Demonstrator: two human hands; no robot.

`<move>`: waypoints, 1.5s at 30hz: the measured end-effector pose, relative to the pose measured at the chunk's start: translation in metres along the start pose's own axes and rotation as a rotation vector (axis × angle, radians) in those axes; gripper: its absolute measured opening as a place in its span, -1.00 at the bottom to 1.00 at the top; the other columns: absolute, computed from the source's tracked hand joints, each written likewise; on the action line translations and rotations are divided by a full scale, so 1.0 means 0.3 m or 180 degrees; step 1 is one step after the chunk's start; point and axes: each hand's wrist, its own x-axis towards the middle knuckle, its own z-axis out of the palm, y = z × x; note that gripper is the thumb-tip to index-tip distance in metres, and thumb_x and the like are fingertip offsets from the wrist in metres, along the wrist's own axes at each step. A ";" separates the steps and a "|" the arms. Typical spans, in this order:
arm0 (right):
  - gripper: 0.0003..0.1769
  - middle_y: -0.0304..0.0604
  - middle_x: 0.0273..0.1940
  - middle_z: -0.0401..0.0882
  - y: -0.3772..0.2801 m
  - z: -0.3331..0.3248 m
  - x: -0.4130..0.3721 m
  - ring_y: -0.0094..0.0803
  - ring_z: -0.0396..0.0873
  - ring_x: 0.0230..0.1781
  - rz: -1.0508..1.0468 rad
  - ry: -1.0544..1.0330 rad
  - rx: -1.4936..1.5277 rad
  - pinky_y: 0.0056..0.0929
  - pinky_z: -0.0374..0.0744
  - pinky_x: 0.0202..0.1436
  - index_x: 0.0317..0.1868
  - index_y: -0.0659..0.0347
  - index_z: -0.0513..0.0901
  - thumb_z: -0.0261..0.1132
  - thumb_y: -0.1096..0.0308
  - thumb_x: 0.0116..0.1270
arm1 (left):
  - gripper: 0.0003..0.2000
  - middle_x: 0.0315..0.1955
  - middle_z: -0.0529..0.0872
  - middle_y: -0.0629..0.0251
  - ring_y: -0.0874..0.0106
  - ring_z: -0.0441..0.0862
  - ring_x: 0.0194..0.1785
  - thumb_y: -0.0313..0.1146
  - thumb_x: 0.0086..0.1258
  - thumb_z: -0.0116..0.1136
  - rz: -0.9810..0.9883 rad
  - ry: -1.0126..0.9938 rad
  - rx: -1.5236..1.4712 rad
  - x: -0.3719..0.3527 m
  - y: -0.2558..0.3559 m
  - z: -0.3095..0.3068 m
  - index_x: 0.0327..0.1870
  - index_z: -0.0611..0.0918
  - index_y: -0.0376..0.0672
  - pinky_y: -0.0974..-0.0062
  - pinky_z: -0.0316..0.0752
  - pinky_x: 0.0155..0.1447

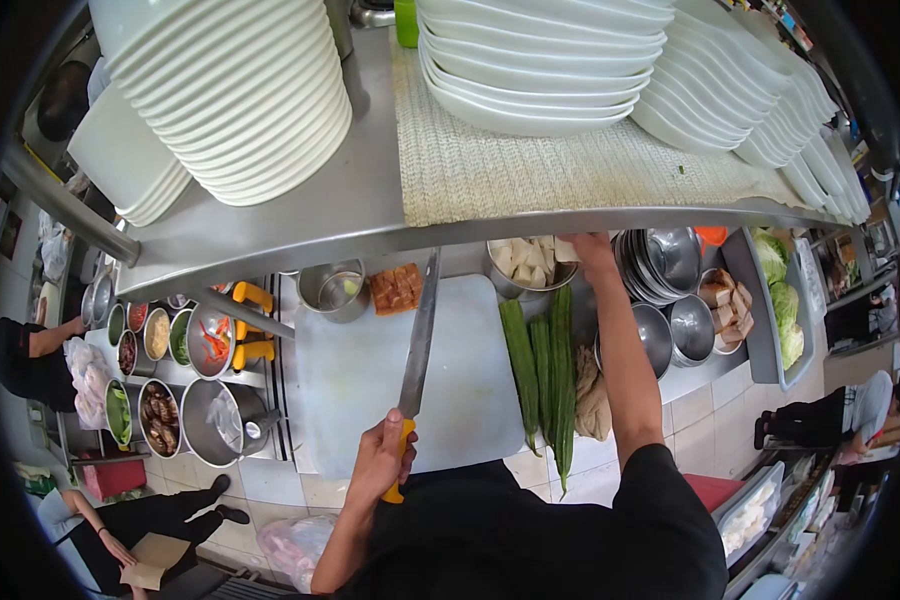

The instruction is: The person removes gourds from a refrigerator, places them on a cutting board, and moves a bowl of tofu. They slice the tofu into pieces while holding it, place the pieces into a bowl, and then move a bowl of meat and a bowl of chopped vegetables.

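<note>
Gripping: knife point(419, 335) was held by left hand point(380, 465) at cutting board's point(350, 370) near edge.
Knife: judged stiff, sharp; best taken by handle.
Right hand point(592, 250): stretched beyond board; grip could not be told.

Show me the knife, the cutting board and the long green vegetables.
knife point(421, 335), head view, middle of the blade.
cutting board point(355, 370), head view, bare surface left of the blade.
long green vegetables point(543, 380), head view, the middle one of the bundle.
</note>
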 end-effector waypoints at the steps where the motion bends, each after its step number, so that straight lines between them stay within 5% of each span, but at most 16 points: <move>1: -0.38 -0.08 -0.08 0.64 0.089 -0.026 0.086 -0.08 0.64 -0.10 -0.1086 0.0163 -0.1302 -0.04 0.59 -0.06 0.11 0.05 0.53 0.46 0.20 -0.03 | -0.35 -0.72 0.38 0.35 0.58 0.30 -0.76 0.24 0.46 -0.22 -0.0072 0.0025 -0.0077 -0.008 -0.014 -0.013 -0.32 0.49 -0.35 0.58 0.22 -0.68; 2: -0.37 -0.02 -0.06 0.63 0.142 -0.042 0.124 -0.02 0.63 -0.09 -0.2164 0.0326 -0.2609 -0.03 0.58 -0.03 0.11 0.06 0.53 0.45 0.24 -0.06 | -0.37 -0.70 0.38 0.37 0.61 0.28 -0.73 0.21 0.47 -0.20 -0.0149 0.0049 -0.0153 -0.017 -0.027 -0.024 -0.28 0.50 -0.35 0.60 0.22 -0.67; 5: -0.44 0.04 -0.03 0.62 -0.050 0.086 -0.123 0.01 0.60 -0.04 -0.1212 0.0548 -0.3563 -0.08 0.59 -0.03 0.09 0.10 0.54 0.41 0.27 0.00 | -0.38 -0.74 0.36 0.39 0.61 0.28 -0.74 0.21 0.48 -0.20 -0.0168 0.0190 -0.0153 -0.040 -0.058 -0.048 -0.27 0.52 -0.34 0.59 0.22 -0.68; 8: -0.55 0.02 -0.08 0.66 -0.098 0.135 -0.228 -0.04 0.63 -0.08 -0.1243 0.1325 -0.3831 -0.12 0.60 -0.08 0.02 0.11 0.58 0.38 0.29 0.07 | -0.39 -0.72 0.40 0.38 0.61 0.31 -0.71 0.18 0.48 -0.17 -0.0138 0.0274 0.0039 -0.070 -0.091 -0.085 -0.29 0.54 -0.34 0.61 0.22 -0.66; 13: -0.69 0.13 -0.24 0.66 -0.010 0.022 -0.499 0.05 0.66 -0.25 -0.1397 0.0783 -0.2826 -0.15 0.62 -0.19 -0.08 0.21 0.63 0.33 0.30 0.17 | -0.41 -0.69 0.47 0.31 0.57 0.39 -0.66 0.14 0.48 -0.12 0.0050 0.0685 0.0586 -0.105 -0.210 -0.154 -0.40 0.55 -0.35 0.57 0.26 -0.59; 16: -0.60 0.23 -0.09 0.60 0.188 -0.017 -0.718 0.09 0.59 -0.04 -0.1313 0.0618 -0.3054 -0.10 0.55 -0.02 -0.01 0.33 0.56 0.32 0.30 0.18 | -0.42 -0.67 0.54 0.20 0.47 0.46 -0.60 0.08 0.49 -0.08 0.0135 0.0924 0.0961 -0.107 -0.349 -0.228 -0.46 0.55 -0.38 0.45 0.34 -0.49; 18: -0.48 0.27 0.09 0.46 0.320 -0.034 -0.777 0.15 0.40 0.15 -0.1587 0.1179 -0.4087 -0.03 0.40 0.18 0.09 0.39 0.47 0.34 0.29 0.16 | -0.44 -0.62 0.59 0.04 0.32 0.54 -0.51 0.02 0.49 -0.06 0.0048 0.1039 0.1224 -0.117 -0.383 -0.265 -0.49 0.56 -0.41 0.30 0.41 -0.35; 22: -0.42 0.23 0.18 0.34 0.347 -0.023 -0.806 0.20 0.23 0.25 -0.1038 0.1078 -0.3983 0.04 0.26 0.28 0.16 0.35 0.41 0.33 0.30 0.16 | -0.42 -0.63 0.59 0.04 0.29 0.56 -0.49 0.05 0.48 -0.08 -0.0006 0.1041 0.1576 -0.092 -0.490 -0.328 -0.48 0.57 -0.41 0.28 0.42 -0.32; 24: -0.50 0.22 0.06 0.43 0.304 0.007 -0.822 0.19 0.36 0.11 -0.1902 0.1494 -0.3990 0.02 0.37 0.18 0.13 0.33 0.46 0.31 0.30 0.20 | -0.36 -0.68 0.51 0.27 0.60 0.33 -0.73 0.19 0.43 -0.07 0.0179 0.0981 0.1379 -0.093 -0.526 -0.348 -0.44 0.54 -0.40 0.55 0.21 -0.64; 25: -0.50 0.22 0.06 0.43 0.311 0.014 -0.816 0.19 0.36 0.11 -0.1899 0.1506 -0.3987 0.02 0.37 0.18 0.13 0.33 0.46 0.31 0.30 0.20 | -0.36 -0.68 0.51 0.27 0.60 0.33 -0.73 0.19 0.43 -0.07 0.0187 0.0975 0.1385 -0.098 -0.530 -0.354 -0.44 0.54 -0.40 0.55 0.21 -0.64; 27: -0.57 0.20 -0.01 0.49 0.363 0.026 -0.762 0.17 0.44 0.00 -0.1721 0.0826 -0.3239 0.00 0.45 0.06 0.10 0.29 0.51 0.29 0.32 0.23 | -0.37 -0.61 0.60 0.00 0.22 0.55 -0.48 0.11 0.48 -0.13 -0.0168 0.1030 0.1448 -0.093 -0.521 -0.353 -0.48 0.58 -0.41 0.28 0.42 -0.29; 32: -0.40 0.17 -0.07 0.50 0.414 0.177 -0.669 0.14 0.48 -0.04 -0.1441 0.1122 -0.4078 -0.03 0.53 0.00 0.02 0.30 0.54 0.38 0.01 0.12 | -0.38 -0.59 0.60 -0.04 0.18 0.57 -0.45 0.12 0.47 -0.13 -0.0216 0.1063 0.1411 -0.128 -0.503 -0.349 -0.47 0.58 -0.40 0.25 0.42 -0.27; 38: -0.41 0.14 -0.02 0.46 0.441 0.188 -0.575 0.11 0.44 0.04 -0.1032 0.1290 -0.4092 0.01 0.51 0.05 -0.05 0.33 0.51 0.43 0.06 0.05 | -0.35 -0.49 0.60 -0.24 -0.15 0.57 -0.31 0.17 0.43 -0.12 -0.0151 0.1086 0.1461 -0.169 -0.527 -0.362 -0.48 0.57 -0.41 0.09 0.42 -0.16; 41: -0.34 0.11 0.08 0.40 0.404 0.200 -0.593 0.11 0.35 0.17 -0.0518 0.1217 -0.3960 -0.01 0.45 0.17 0.06 0.30 0.49 0.45 0.05 0.06 | -0.33 -0.48 0.61 -0.24 -0.13 0.59 -0.28 0.19 0.42 -0.12 -0.0162 0.1147 0.1411 -0.183 -0.559 -0.359 -0.47 0.58 -0.41 0.09 0.43 -0.15; 45: -0.37 0.07 0.04 0.38 0.403 0.215 -0.607 0.11 0.35 0.14 -0.0729 0.1273 -0.4130 0.04 0.45 0.12 0.01 0.29 0.39 0.45 0.10 0.06 | -0.33 -0.47 0.62 -0.22 -0.12 0.60 -0.27 0.22 0.42 -0.13 -0.0272 0.1191 0.1271 -0.204 -0.542 -0.354 -0.45 0.59 -0.39 0.09 0.43 -0.14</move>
